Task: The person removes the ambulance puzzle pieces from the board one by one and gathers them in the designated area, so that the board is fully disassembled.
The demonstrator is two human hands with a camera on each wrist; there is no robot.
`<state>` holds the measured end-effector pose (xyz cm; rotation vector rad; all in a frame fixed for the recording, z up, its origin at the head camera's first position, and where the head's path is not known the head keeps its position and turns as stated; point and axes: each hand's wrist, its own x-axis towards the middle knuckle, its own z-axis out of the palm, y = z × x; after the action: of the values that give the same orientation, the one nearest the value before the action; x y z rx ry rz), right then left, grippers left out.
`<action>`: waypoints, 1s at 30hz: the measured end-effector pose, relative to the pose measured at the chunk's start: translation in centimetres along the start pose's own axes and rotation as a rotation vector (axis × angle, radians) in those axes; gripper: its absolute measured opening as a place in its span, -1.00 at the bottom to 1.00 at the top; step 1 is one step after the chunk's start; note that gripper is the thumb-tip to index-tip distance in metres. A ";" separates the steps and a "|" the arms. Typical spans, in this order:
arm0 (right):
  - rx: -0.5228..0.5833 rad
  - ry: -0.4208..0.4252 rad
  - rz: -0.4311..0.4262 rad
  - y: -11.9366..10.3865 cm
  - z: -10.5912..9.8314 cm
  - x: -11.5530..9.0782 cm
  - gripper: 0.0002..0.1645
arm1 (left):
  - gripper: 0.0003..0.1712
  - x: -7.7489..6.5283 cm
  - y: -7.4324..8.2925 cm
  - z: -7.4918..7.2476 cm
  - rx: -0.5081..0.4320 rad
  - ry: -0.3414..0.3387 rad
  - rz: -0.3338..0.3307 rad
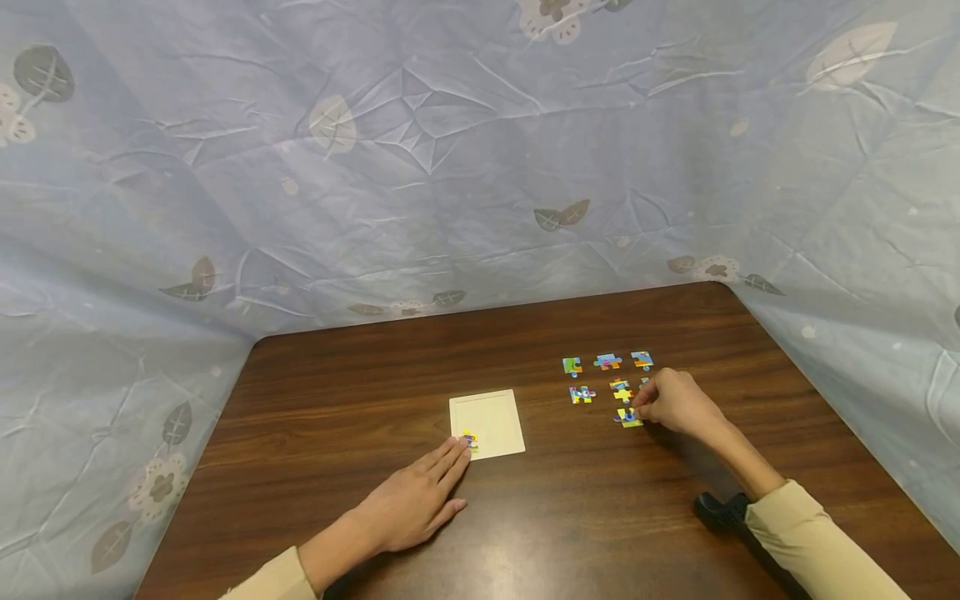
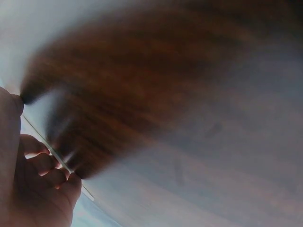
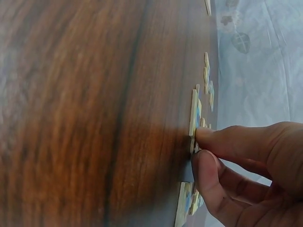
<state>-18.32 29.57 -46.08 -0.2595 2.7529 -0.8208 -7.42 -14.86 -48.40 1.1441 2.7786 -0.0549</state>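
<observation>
A pale wooden puzzle tray (image 1: 497, 421) lies on the table, with a colourful jigsaw piece (image 1: 470, 439) in its near left corner. My left hand (image 1: 416, 500) rests there, fingers extended and fingertips at that corner, partly over the piece. To the right, my right hand (image 1: 678, 404) pinches the edge of a yellow, blue and green jigsaw piece (image 1: 628, 418) between thumb and fingers, low at the tabletop. In the right wrist view the right hand (image 3: 236, 170) appears with thin wooden piece edges beside its fingertips. One piece behind that hand is mostly hidden.
Several more jigsaw pieces (image 1: 608, 362) lie in loose rows on the brown wooden table (image 1: 337, 392). A black object (image 1: 720, 510) sits by the right forearm. Patterned cloth (image 1: 420, 167) hangs along the table's back and sides.
</observation>
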 end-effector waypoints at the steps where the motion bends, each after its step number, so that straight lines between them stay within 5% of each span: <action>1: -0.001 0.000 0.001 0.0 0.0 0.0 -0.94 | -0.22 0.0 0.0 0.0 0.000 0.002 0.000; 30: 0.068 0.014 -0.003 -0.9 -1.5 -0.5 -0.89 | -0.21 -0.1 -0.1 0.2 -0.007 -0.003 -0.002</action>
<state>-18.19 29.72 -44.29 -0.2462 2.7317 -0.9179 -7.42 -14.99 -48.56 1.1386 2.7752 -0.0467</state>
